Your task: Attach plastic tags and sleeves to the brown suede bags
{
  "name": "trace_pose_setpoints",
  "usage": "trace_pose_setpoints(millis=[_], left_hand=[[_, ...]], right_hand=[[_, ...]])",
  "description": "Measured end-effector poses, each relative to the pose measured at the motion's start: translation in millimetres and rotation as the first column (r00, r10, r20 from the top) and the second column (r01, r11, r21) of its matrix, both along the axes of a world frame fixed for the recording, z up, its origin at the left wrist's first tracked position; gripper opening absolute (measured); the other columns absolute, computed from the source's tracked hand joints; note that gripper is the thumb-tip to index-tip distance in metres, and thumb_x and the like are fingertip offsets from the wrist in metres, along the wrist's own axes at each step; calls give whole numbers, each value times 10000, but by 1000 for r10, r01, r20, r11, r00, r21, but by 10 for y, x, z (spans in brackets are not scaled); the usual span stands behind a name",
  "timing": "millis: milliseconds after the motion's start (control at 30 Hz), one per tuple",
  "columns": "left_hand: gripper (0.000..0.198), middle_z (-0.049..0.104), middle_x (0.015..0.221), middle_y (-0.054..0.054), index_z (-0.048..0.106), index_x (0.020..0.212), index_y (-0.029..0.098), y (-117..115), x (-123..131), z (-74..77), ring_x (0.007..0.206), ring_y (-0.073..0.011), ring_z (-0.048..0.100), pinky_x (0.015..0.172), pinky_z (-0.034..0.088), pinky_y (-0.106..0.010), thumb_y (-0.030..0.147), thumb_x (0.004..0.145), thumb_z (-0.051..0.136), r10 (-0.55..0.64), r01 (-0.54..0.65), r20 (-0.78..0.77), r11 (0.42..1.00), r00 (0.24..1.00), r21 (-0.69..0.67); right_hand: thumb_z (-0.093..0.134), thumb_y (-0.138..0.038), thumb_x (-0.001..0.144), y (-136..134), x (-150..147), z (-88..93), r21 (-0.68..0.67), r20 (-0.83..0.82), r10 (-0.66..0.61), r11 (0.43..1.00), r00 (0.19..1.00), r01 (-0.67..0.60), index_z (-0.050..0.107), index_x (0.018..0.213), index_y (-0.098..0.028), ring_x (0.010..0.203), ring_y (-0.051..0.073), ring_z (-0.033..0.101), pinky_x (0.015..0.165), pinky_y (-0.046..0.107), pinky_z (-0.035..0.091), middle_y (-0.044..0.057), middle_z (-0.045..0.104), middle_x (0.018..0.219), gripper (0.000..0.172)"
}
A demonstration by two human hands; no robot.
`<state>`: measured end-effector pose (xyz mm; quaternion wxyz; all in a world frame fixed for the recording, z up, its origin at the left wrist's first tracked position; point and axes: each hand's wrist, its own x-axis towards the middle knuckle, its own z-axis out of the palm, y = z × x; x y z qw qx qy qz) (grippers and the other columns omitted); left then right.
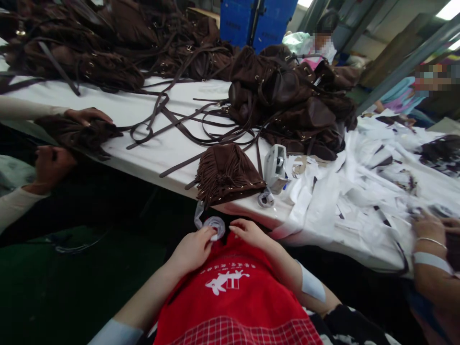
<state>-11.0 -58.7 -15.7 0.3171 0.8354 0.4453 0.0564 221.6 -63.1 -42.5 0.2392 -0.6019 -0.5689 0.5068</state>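
My left hand (pixel 194 248) is closed on a roll of clear tape (pixel 214 225) just off the table's front edge. A loose strip of the tape hangs up from it toward the bag. My right hand (pixel 253 233) is beside the roll, over my red apron (pixel 230 268), fingers stretched out and holding nothing. Right in front of me a brown fringed bag (pixel 230 172) lies at the table edge, its studded border toward me. To its right stands a white device (pixel 275 165), with a second clear roll (pixel 266 198) below it.
Brown bags with long straps pile up on the white table (pixel 187 98), in a heap (pixel 298 96) ahead and another (pixel 108 57) at left. White scraps (pixel 359 182) cover the right side. Another person's hand (pixel 89 116) handles a bag at left; a co-worker's hands (pixel 429 227) are at right.
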Motion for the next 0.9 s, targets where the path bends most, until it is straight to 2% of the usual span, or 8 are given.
trace_pose_setpoints(millis=[100,200,400,533,600,700,800,900], left_hand=[[356,635,1266,-121,610,1183,202,71,-124,-290,954,-275,705,816,524,-383,152,924,371,5,0,-238,1000,971,20],[398,614,1289,-158,589,1216,161,144,-193,-487,914,-283,716,762,536,-382,144,950,294,19,21,-347,994,938,109],[408,616,1288,-154,556,1262,158,171,-177,-565,964,-286,705,789,544,-386,156,964,278,-27,80,-357,988,934,134],[413,616,1276,-147,542,1273,180,160,-164,-607,911,-260,713,770,550,-385,104,931,322,-57,94,-421,993,905,70],[415,624,1254,-149,543,1268,174,150,-169,-620,910,-257,710,772,547,-386,89,923,328,-56,92,-431,994,901,62],[408,624,1257,-145,549,1258,166,122,-183,-608,935,-258,704,791,538,-381,90,927,323,-31,67,-418,995,908,72],[382,619,1271,-133,562,1240,172,87,-203,-582,934,-254,704,791,532,-370,118,935,337,-19,48,-398,997,917,64],[354,616,1275,-122,574,1215,185,64,-234,-561,956,-243,698,794,527,-356,159,955,336,-16,39,-374,998,927,54]], right_hand=[[641,-437,839,-48,0,-33,7,77,49,999,996,-50,737,991,-195,870,237,676,804,355,509,77,743,960,302],[664,-416,825,-50,46,-32,22,88,48,998,995,-51,745,976,-211,844,232,680,771,339,511,62,750,932,268],[643,-354,832,55,214,-6,38,-13,-141,989,990,142,733,905,-174,729,176,663,702,297,509,42,737,832,214],[664,-355,817,226,203,124,-80,-205,-313,950,927,303,683,1030,-155,594,129,640,545,230,476,32,718,801,292],[691,-347,801,314,131,217,-202,-346,-387,920,855,335,653,1090,-168,597,122,656,481,194,444,48,726,899,342],[689,-327,817,423,-5,342,-374,-540,-505,861,674,345,657,1013,-166,658,120,687,472,163,450,72,723,1019,255],[619,-278,877,517,-115,430,-544,-620,-636,771,459,332,655,901,-130,693,127,696,503,162,493,87,728,929,154],[593,-218,889,622,-185,488,-626,-644,-701,713,305,317,650,883,-128,587,107,650,458,155,481,56,709,777,106]])
